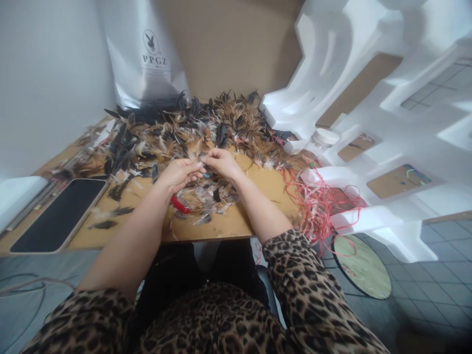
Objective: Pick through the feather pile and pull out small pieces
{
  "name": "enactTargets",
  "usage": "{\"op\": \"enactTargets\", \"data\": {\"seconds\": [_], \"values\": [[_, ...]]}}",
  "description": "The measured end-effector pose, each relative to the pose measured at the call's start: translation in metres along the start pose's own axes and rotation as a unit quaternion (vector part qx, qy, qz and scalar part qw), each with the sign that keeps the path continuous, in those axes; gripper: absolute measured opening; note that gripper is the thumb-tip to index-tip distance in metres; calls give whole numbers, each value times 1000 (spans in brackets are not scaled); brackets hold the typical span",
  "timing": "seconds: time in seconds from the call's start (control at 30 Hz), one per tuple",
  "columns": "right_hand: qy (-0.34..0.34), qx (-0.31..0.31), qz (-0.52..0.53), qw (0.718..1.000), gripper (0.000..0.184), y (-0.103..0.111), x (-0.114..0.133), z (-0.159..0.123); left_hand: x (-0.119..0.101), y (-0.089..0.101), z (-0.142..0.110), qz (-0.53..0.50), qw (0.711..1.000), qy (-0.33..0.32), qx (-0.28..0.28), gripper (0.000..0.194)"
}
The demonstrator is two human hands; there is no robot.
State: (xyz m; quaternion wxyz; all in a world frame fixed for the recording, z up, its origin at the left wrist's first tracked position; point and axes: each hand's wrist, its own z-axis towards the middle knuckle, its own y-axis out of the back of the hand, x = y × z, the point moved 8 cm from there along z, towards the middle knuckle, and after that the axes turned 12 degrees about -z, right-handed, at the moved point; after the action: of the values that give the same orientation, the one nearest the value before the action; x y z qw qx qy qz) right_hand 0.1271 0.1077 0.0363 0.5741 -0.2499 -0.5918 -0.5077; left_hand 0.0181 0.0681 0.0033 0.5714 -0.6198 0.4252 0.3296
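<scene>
My left hand (pixel 180 173) and my right hand (pixel 222 162) meet fingertip to fingertip over a low wooden table (pixel 265 184), both pinched closed on a small feather (pixel 202 158) between them. A big heap of brown, tan and black feathers (pixel 191 130) lies just beyond the hands. Red-handled scissors (pixel 180 205) lie on the table under my left wrist, partly hidden by it. Loose feather scraps (pixel 210 199) are scattered below my hands.
A black phone (pixel 59 214) lies at the table's left. A tangle of red string (pixel 319 201) hangs off the right edge. A clear jar with white lid (pixel 321 140), white foam packing (pixel 368 98), a silver bag (pixel 145 54) and a round board (pixel 363 265) surround the table.
</scene>
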Motion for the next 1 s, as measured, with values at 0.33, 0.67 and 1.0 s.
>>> {"op": "enactTargets", "data": {"seconds": [0.33,0.67,1.0], "values": [[-23,-64,-73,995,27,35,2,0,-3,5,2,33,999,-14,-11,18],[-8,113,-471,875,18,30,-4,-8,-8,17,7,-22,998,-48,-45,10],[64,12,-564,823,18,34,19,-8,-6,16,6,-67,996,-17,-47,8]]}}
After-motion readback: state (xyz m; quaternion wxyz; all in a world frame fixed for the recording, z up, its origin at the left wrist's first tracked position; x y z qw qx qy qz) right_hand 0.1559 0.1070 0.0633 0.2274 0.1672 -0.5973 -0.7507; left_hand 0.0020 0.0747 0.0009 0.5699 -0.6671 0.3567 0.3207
